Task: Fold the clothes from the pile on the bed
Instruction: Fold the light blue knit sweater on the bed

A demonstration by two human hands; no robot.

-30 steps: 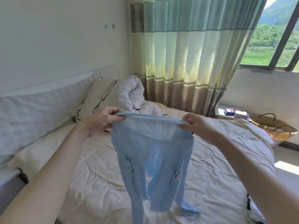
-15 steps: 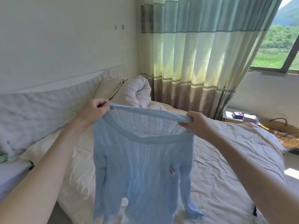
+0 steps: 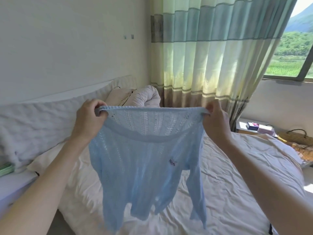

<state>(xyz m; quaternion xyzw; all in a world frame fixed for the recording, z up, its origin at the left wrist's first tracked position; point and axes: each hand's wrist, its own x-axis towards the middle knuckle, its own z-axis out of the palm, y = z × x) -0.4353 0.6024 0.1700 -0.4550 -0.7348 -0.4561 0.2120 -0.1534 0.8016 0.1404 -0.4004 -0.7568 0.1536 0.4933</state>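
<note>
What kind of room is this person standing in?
Most likely a bedroom in a home. A bed with a rumpled pale sheet fills the view, pillows lie at its head, and a long striped curtain hangs by a window onto green hills.

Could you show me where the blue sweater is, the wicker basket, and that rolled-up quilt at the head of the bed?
blue sweater (image 3: pixel 144 167): head view, middle of its knit front.
wicker basket (image 3: pixel 294 138): head view, its woven rim under the handle.
rolled-up quilt (image 3: pixel 146 95): head view, its rounded top fold.
</note>
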